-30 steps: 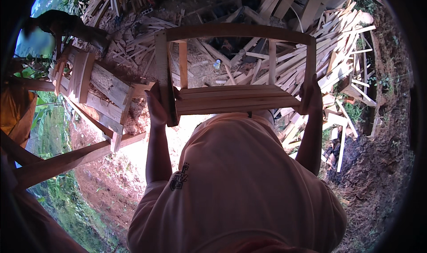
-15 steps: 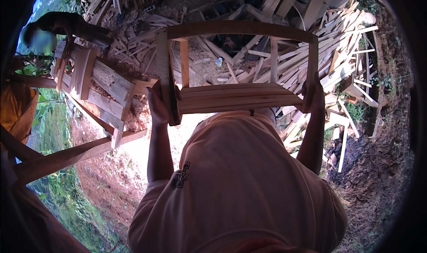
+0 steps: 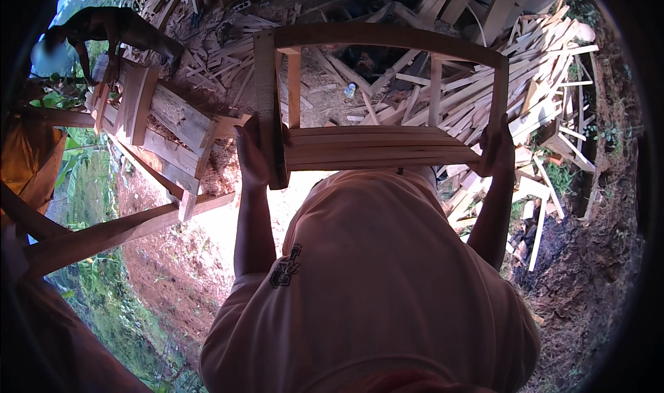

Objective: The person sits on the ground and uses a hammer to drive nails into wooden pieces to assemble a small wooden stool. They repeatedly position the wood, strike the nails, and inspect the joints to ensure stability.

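In front of my body I hold a wooden frame (image 3: 387,35) with a curved top rail, upright posts and a panel of slats (image 3: 377,147) along its near side. My left hand (image 3: 253,159) grips the thick post at the left end, thumb side up. At the opposite end, my right hand (image 3: 496,150) is closed round the right post. Parts of the fingers on both hands are hidden behind the wood. The frame is held up off the ground, its slatted side close to my shirt.
A heap of loose wood strips (image 3: 519,82) spreads to the right. On the left stands a rough timber workbench (image 3: 176,120), with another person (image 3: 114,30) bending at its far end. A long beam (image 3: 124,232) crosses the lower left. Planks (image 3: 463,2) lean at the back.
The whole view has shifted slightly, so the frame and both hands appear a little further right. The other person's arms now show reaching down to the bench. My grip is unchanged.
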Action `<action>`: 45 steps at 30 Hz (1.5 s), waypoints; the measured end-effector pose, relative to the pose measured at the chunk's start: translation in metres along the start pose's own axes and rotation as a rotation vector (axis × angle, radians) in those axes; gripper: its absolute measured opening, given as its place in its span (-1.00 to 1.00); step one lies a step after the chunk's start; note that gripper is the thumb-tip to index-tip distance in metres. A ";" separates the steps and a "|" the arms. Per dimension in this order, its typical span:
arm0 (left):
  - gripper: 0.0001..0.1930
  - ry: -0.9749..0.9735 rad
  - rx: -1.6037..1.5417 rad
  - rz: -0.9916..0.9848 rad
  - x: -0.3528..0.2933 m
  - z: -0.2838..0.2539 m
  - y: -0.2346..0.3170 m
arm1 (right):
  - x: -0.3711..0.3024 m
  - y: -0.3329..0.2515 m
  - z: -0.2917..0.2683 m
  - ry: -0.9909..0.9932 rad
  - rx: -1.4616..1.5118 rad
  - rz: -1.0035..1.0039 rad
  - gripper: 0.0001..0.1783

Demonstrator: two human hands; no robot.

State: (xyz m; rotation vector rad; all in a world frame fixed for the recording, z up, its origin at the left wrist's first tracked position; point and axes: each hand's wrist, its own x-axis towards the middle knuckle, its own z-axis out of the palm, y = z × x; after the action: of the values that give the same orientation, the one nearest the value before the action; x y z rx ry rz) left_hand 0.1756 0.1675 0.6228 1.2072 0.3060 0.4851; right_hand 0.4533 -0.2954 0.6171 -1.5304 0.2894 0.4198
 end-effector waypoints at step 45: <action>-0.36 -0.165 0.201 -0.248 0.053 0.173 0.041 | 0.180 0.009 0.095 -0.246 -0.754 -0.316 -0.33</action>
State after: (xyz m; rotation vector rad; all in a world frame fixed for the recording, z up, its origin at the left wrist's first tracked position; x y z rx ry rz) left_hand 0.2951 0.0646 0.7206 1.3735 0.3639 0.1401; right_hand 0.6032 -0.1857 0.5331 -2.1873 -0.3460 0.4854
